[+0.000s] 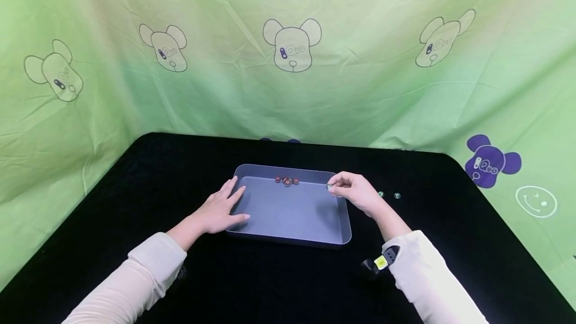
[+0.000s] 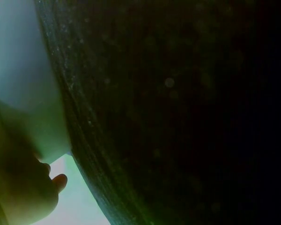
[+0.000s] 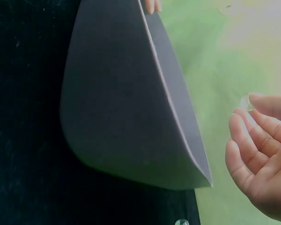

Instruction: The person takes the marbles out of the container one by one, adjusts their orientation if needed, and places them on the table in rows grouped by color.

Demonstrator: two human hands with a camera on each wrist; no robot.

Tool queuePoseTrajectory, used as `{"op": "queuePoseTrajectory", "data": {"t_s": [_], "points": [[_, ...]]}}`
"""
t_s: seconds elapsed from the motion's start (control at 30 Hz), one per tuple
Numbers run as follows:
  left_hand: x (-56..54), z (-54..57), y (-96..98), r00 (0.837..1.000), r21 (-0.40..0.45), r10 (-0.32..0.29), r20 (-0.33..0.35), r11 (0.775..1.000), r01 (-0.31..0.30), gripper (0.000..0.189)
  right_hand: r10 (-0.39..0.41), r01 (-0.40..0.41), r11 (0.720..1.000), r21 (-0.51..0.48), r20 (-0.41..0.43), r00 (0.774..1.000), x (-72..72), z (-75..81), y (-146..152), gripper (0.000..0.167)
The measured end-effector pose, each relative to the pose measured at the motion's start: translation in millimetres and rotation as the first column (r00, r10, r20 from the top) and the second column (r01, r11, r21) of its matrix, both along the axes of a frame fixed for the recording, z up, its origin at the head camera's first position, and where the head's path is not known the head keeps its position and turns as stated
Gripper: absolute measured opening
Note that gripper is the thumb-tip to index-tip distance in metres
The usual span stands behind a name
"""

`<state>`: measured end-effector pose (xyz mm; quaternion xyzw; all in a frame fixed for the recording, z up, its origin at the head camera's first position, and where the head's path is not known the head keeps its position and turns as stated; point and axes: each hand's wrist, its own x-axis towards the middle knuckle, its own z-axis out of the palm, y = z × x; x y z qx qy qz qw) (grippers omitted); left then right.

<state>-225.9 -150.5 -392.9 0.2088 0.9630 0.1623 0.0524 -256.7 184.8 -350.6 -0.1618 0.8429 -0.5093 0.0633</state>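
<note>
A shallow grey baking tray (image 1: 288, 214) lies on the black table. My left hand (image 1: 220, 209) rests at its left side with fingers and thumb spread over the rim. At the tray's right back corner, my right hand (image 1: 357, 191) pinches a clear green glass marble (image 3: 246, 103) between thumb and fingertip. In the right wrist view that hand is raised beside the tray wall (image 3: 117, 93), its other fingers curled loosely. Several reddish marbles (image 1: 287, 182) sit clustered inside the tray along its back wall. The left wrist view is dark, with part of the hand (image 2: 28, 187) at its lower left.
To the right of the tray, two green marbles, a near one (image 1: 381, 194) and a farther one (image 1: 397, 195), lie on the black cloth (image 1: 432, 244). A green curtain (image 1: 225, 99) with bear-head prints hangs behind the table and along both sides.
</note>
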Motion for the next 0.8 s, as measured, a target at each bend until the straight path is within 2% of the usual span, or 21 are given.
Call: {"op": "queuePoseTrajectory", "data": {"t_s": [0.23,0.8], "points": [[-0.2,-0.2,-0.3,1.000,0.003,0.004,0.002,1.000,-0.004,0.075,-0.002,0.003,0.998,-0.062,0.012,1.000,6.7,-3.8,17.2,0.022],[-0.2,-0.7,-0.7,1.000,0.000,-0.001,-0.004,1.000,0.001,0.074,-0.069,0.064,0.994,-0.094,-0.042,0.997,23.2,-8.1,61.9,0.025]]}}
